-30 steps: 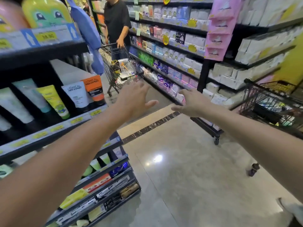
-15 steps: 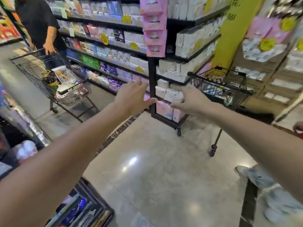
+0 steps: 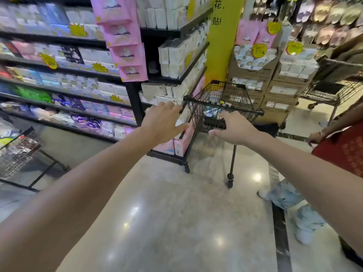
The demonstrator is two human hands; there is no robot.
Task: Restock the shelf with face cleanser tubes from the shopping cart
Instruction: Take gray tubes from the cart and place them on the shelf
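A black wire shopping cart stands ahead at the end of a shelf unit, its handle bar facing me. Packaged goods lie inside it, too blurred to tell apart. My left hand is stretched forward with straight, spread fingers, just left of the cart's handle and holding nothing. My right hand reaches forward below the handle bar, fingers relaxed, empty. Neither hand touches the cart. No face cleanser shelf is in view.
Shelves of tissue and pad packs run along the left. A second cart stands at the left edge. A person in a red top stands close on the right. Stacked cartons and another cart lie behind.
My view has swung right, away from the cleanser shelf. The black cart has come to the centre and nearer. Both hands stay outstretched and empty.
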